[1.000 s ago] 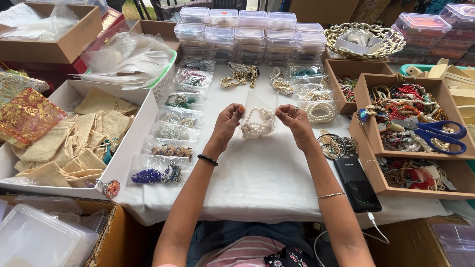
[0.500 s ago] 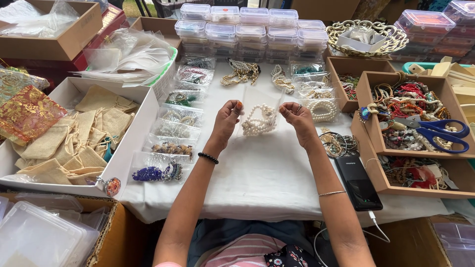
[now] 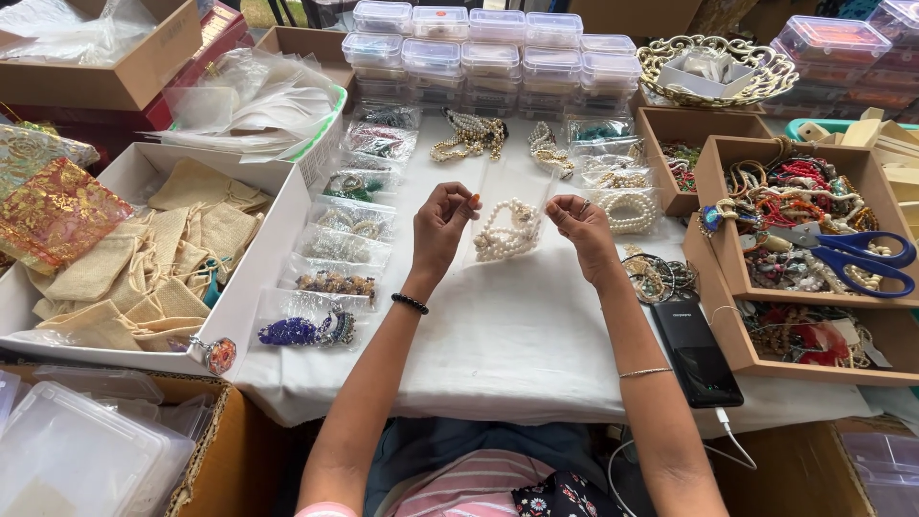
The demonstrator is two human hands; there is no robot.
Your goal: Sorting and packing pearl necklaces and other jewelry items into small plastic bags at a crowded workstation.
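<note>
A clear plastic pouch with a cream pearl bead piece point(image 3: 505, 232) inside is held just above the white tablecloth point(image 3: 517, 335) at the table's middle. My left hand point(image 3: 440, 228) pinches the pouch's left edge with thumb and fingers; a black bead bracelet is on that wrist. My right hand point(image 3: 580, 230) pinches the right edge; it wears a ring, and a thin bangle sits on that forearm.
Bagged jewellery point(image 3: 335, 249) lies in a column at left beside a white box of burlap pouches point(image 3: 144, 258). Stacked clear boxes point(image 3: 479, 48) stand at the back. Cardboard trays with beads and blue scissors point(image 3: 842, 254) sit at right, a black phone point(image 3: 697, 352) near my right forearm.
Both hands have drawn slightly apart and a little nearer to me, with the pearl pouch between them. Nothing else on the table has shifted.
</note>
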